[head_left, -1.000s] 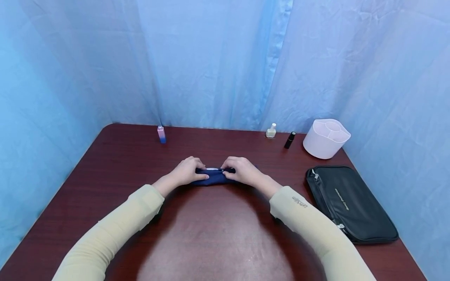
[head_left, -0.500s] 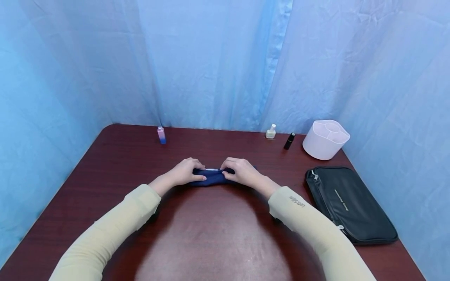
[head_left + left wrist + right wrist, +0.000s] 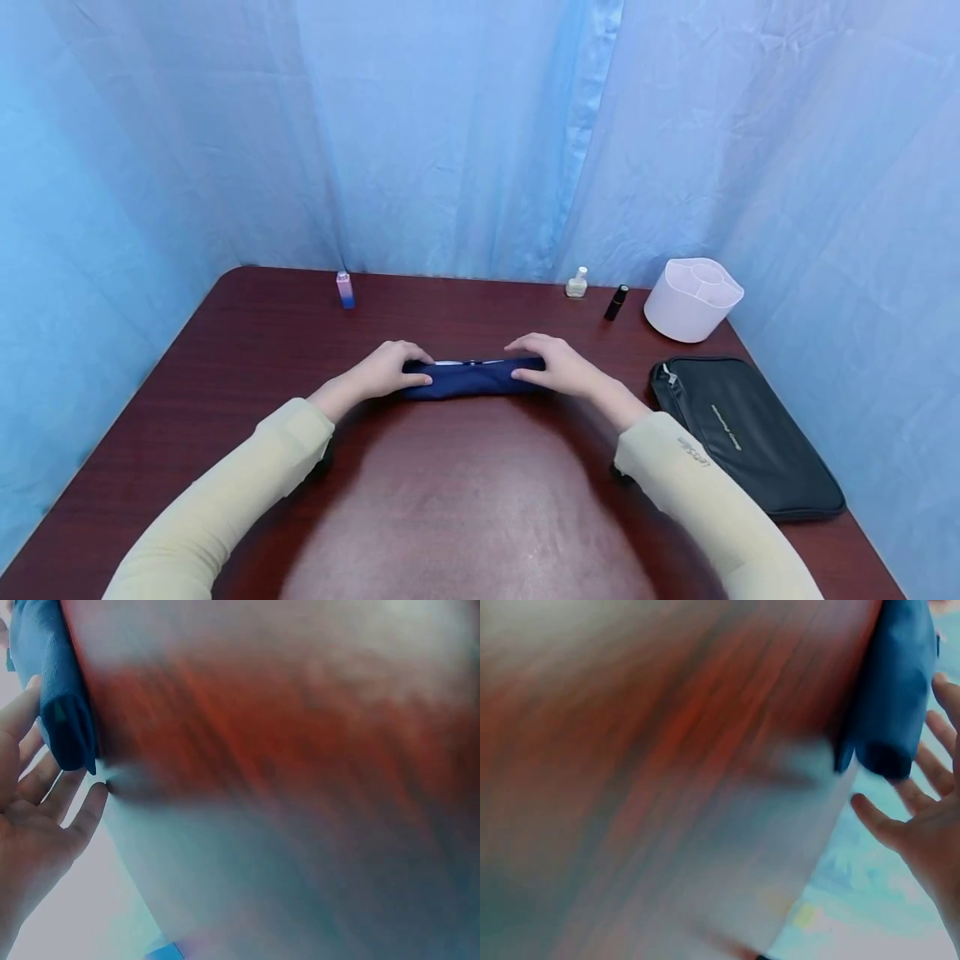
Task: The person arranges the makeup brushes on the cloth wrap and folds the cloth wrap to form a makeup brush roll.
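A long navy blue cloth roll (image 3: 472, 382) lies across the middle of the table, with a thin white strip along its top edge and a small dark piece at the centre. At its left end my left hand (image 3: 382, 369) rests with the thumb on the front face and the fingers behind; the left wrist view shows the fingers spread around the tubular end. At the right end is my right hand (image 3: 562, 367), its thumb at the front face and its fingers spread loosely over the top. The right wrist view shows the roll's hollow end (image 3: 885, 757) beside the spread fingers.
A pink and blue tube (image 3: 345, 290) stands at the back left. Toward the back right are a small white-capped bottle (image 3: 577, 283), a black tube (image 3: 617, 302) and a white divided holder (image 3: 686, 308). A black zipped case (image 3: 750, 433) lies by the right edge. Blue curtains surround the table.
My right hand has let go of the roll's centre and moved right to its end. My left hand has slid slightly left. More of the roll and its white strip show between them.
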{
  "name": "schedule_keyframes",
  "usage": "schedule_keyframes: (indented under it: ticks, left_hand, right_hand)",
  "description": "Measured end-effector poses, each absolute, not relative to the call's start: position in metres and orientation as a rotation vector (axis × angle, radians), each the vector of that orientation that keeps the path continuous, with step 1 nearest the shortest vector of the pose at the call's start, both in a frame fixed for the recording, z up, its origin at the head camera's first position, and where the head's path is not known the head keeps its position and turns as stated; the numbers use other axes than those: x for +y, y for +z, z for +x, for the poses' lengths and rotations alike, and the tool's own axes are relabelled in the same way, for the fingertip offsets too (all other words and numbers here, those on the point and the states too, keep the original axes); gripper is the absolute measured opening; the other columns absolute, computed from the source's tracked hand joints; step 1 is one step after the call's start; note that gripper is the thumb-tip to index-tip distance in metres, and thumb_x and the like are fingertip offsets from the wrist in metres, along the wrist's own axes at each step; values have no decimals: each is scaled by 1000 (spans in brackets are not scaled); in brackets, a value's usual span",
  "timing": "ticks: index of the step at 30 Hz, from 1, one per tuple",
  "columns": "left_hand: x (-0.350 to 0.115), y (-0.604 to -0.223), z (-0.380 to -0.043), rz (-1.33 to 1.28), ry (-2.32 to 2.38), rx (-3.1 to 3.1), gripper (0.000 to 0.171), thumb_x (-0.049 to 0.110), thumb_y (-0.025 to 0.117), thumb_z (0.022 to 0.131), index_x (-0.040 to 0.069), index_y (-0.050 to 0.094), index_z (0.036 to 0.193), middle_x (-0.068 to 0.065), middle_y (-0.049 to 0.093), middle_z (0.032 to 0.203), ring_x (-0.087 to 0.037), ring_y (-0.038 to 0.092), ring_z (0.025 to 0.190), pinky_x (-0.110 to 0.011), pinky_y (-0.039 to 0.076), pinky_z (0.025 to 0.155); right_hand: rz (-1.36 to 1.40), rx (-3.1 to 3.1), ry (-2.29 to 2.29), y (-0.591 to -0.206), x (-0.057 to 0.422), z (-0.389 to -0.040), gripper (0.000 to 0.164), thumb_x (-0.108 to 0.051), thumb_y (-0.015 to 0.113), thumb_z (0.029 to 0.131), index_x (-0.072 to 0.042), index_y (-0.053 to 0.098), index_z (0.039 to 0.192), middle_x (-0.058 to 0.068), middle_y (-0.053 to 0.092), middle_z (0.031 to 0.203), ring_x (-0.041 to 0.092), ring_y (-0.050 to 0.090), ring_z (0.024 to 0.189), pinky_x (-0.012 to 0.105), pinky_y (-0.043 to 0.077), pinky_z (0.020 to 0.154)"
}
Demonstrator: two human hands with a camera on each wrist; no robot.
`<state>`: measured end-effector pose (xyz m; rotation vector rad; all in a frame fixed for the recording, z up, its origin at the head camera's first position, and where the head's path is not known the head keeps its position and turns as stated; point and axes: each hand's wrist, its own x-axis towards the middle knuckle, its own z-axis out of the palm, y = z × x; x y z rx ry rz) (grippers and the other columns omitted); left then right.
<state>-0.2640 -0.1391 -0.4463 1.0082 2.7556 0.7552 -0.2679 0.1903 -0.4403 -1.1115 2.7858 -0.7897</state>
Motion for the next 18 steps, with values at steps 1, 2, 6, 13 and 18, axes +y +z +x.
schedule_keyframes:
  ticks: [1,2,6,13,18]
  left_hand:
    - [-140,-446,-264,1014,764,2758,34,27,68,88,6,67,115,-10,66,115,-24,59,110,-41,45,97]
    - [-142,-445,-264,1014,775,2763,35,27,67,88,6,67,116,-11,65,117,-25,58,112,-42,44,98]
    - [-154,-432,-260,970,838,2824,42,29,66,89,6,62,124,-13,59,127,-28,52,120,-46,39,102]
    - [-184,-397,-234,757,919,3060,54,34,55,95,6,44,140,-15,47,140,-32,41,131,-51,33,106]
    - [-199,-388,-212,618,847,3275,62,38,52,96,4,34,146,-17,35,149,-34,29,138,-55,23,109]
  right_hand:
    - [-1094,2785,-799,-439,197,-267,44,-34,65,90,-13,59,127,0,58,125,17,52,118,41,43,98]
    - [-1084,2783,-816,-437,203,-265,44,-35,64,90,-12,58,128,0,57,126,17,52,118,42,43,98]
    - [-1004,2830,-830,-420,225,-256,46,-41,60,92,-17,55,131,1,54,131,19,48,124,45,41,100]
    - [-879,3065,-822,-380,253,-233,43,-34,59,93,-14,54,132,12,49,137,30,43,128,53,38,100]
    - [-687,3274,-888,-370,262,-216,46,-28,61,93,-8,51,133,14,43,142,35,38,130,58,34,101]
